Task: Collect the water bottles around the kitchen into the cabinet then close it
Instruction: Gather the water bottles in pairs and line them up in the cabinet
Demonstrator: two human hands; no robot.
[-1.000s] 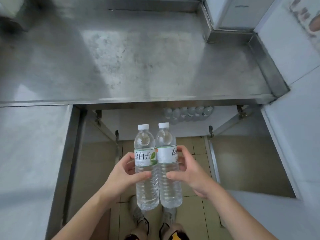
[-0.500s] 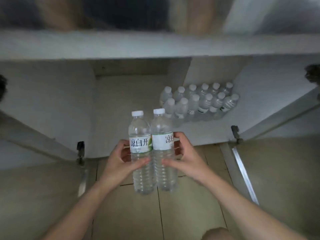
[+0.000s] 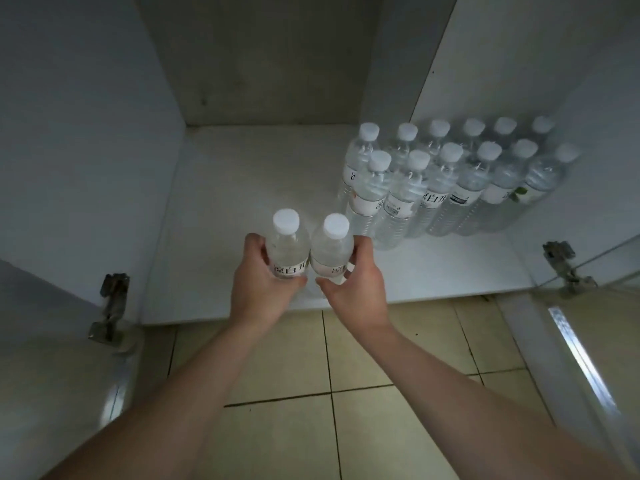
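Two water bottles (image 3: 310, 247) stand upright, side by side and touching, over the front of the cabinet floor (image 3: 242, 188). The left hand (image 3: 258, 282) wraps curled fingers around one; the right hand (image 3: 356, 282) curls around the other. A stocked group (image 3: 450, 181) stands just to the right. Both doors hang open. This looks like the placing step; next, set them down beside the group.
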